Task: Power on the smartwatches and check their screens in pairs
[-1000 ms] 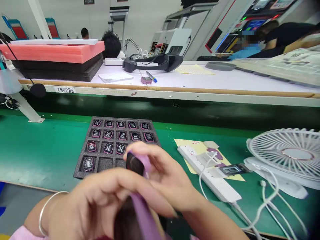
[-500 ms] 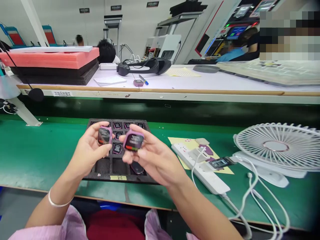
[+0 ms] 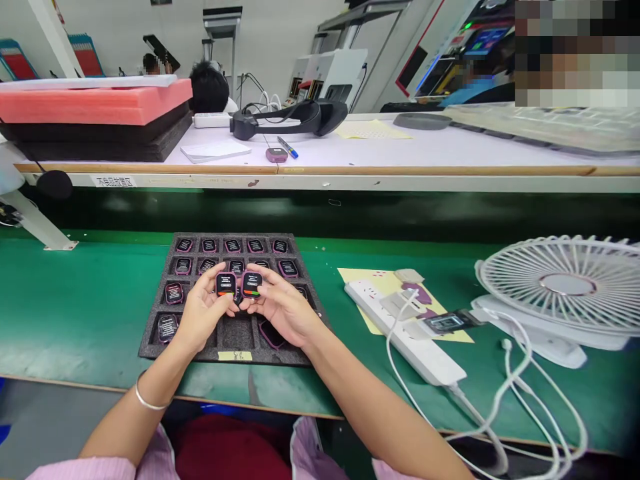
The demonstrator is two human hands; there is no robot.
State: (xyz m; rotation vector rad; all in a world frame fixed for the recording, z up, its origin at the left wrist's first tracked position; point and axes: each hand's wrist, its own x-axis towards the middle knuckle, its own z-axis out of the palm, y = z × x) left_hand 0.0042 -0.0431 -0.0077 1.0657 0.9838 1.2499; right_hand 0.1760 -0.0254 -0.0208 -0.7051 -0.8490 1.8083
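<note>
My left hand (image 3: 203, 310) is closed on a purple smartwatch (image 3: 226, 284) with a lit screen showing text and a red-orange bar. In my right hand (image 3: 286, 305) is a second purple smartwatch (image 3: 251, 285), its screen lit with text and a green and orange bar. The two are held side by side, faces up, above a dark foam tray (image 3: 156, 283). Several similar watches lie in the tray's compartments, such as one watch (image 3: 167, 328) at the front left. A darker-screened watch (image 3: 271, 335) rests partly under my right hand. My hands hide some middle compartments.
Right of the tray, a white power strip (image 3: 405, 333) with plugs and cables lies over yellow paper (image 3: 370, 280). A white fan (image 3: 560, 287) stands at the far right. Behind, a raised shelf (image 3: 380, 155) holds a headset (image 3: 295, 120), foam stacks (image 3: 95, 107) and a pen (image 3: 288, 147).
Both hands have lowered and come closer together with the watches, now side by side over the tray. More of the tray shows. The view has shifted slightly.
</note>
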